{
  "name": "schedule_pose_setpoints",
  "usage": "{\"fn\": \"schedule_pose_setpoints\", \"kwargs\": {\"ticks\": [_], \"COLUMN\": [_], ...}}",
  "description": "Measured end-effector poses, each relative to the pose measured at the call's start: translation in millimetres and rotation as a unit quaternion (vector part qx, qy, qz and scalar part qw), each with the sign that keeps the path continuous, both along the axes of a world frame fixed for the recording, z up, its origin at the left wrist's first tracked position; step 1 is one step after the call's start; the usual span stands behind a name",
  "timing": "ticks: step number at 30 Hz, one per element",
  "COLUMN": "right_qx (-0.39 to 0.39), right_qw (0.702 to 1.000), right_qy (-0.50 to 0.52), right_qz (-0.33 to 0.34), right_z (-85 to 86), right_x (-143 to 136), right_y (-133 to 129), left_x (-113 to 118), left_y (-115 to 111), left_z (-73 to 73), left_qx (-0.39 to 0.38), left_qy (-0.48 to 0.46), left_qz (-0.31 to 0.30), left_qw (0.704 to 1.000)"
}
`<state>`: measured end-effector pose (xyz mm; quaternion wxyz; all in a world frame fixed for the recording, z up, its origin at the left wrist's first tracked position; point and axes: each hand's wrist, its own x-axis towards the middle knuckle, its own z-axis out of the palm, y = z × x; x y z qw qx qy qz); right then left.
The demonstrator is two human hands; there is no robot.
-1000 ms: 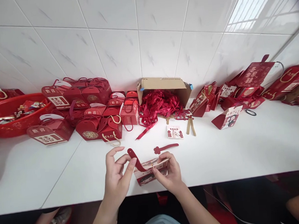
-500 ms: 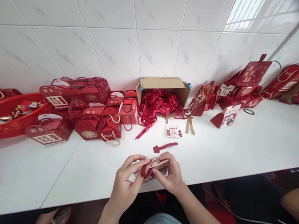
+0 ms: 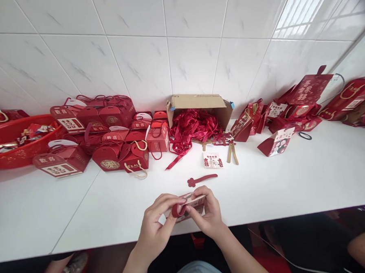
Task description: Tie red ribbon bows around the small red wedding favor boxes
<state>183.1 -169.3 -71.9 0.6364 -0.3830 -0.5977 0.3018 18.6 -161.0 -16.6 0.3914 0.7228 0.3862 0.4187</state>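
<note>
Close to the table's front edge, my left hand (image 3: 158, 220) pinches a dark red strap (image 3: 175, 211) that curls into a loop. The strap sits at the top of a small printed gift box (image 3: 198, 211), partly hidden by my fingers. My right hand (image 3: 208, 210) is closed on the box's upper edge, thumb in front and fingers behind. Just beyond my hands a red strap with a flower-shaped end (image 3: 202, 179) lies flat. Past it rest a printed card (image 3: 212, 160) and two gold strips (image 3: 232, 154).
Red ribbons (image 3: 194, 125) spill from a cardboard box (image 3: 195, 100) by the wall. Red gift boxes (image 3: 110, 154) crowd the left, beside a red basket (image 3: 24, 157) of sweets. A triangular box (image 3: 276, 144) and a black ring (image 3: 305, 135) lie right, before more red packages (image 3: 310, 91).
My left fingers have drawn in and now bend closer over the strap loop. My right hand keeps its grip on the box, nearly still.
</note>
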Motion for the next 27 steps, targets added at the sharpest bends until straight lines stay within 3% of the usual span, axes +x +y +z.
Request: {"fn": "schedule_pose_setpoints", "kwargs": {"ticks": [7, 13, 27], "right_qx": [-0.005, -0.011, 0.025], "right_qw": [1.0, 0.994, 0.995], "right_qy": [0.026, 0.063, 0.039], "right_qz": [0.0, 0.087, 0.084], "right_z": [3.1, 12.2, 8.0], "right_x": [3, 5, 5], "right_y": [1, 4, 3], "left_x": [-6, -6, -4], "left_y": [6, 10, 8], "left_z": [-1.5, -10.6, -13.7], "left_qx": [0.011, 0.012, -0.007], "left_qy": [0.008, -0.046, -0.066], "left_qz": [-0.075, -0.093, -0.093], "left_qw": [0.997, 0.995, 0.993]}}
